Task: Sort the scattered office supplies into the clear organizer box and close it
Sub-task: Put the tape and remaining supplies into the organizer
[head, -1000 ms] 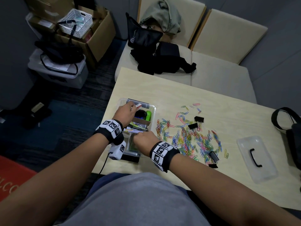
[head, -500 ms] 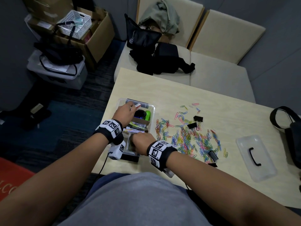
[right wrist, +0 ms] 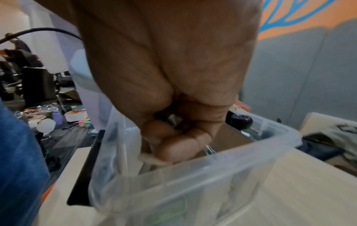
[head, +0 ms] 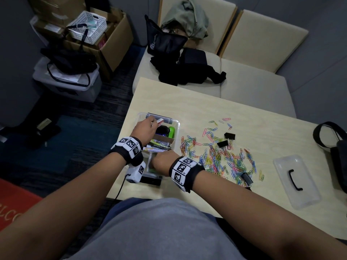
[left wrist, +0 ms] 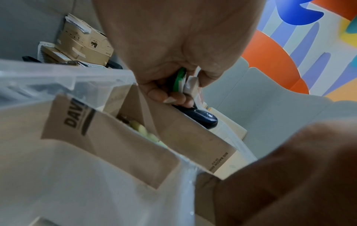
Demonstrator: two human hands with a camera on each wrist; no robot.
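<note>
head view: dim, even overhead light; the pale surface [head: 206, 102] is the brightest zone, while the floor toward 9 o'clock falls into deep shade. shadows are soft and short. strong wide-angle bending curves the straight edges toward the frame borders. focus is sharp at centre. left wrist view: brighter, with the left hand [left wrist: 179, 50] at 12 o'clock slightly soft, and a heavily blurred form at 5 o'clock. faint glare on the clear box wall [left wrist: 48, 79]. right wrist view: motion blur throughout; the right hand [right wrist: 168, 68] is shaded, and the box rim [right wrist: 222, 162] smeared, with a bright patch at 10 o'clock.
</note>
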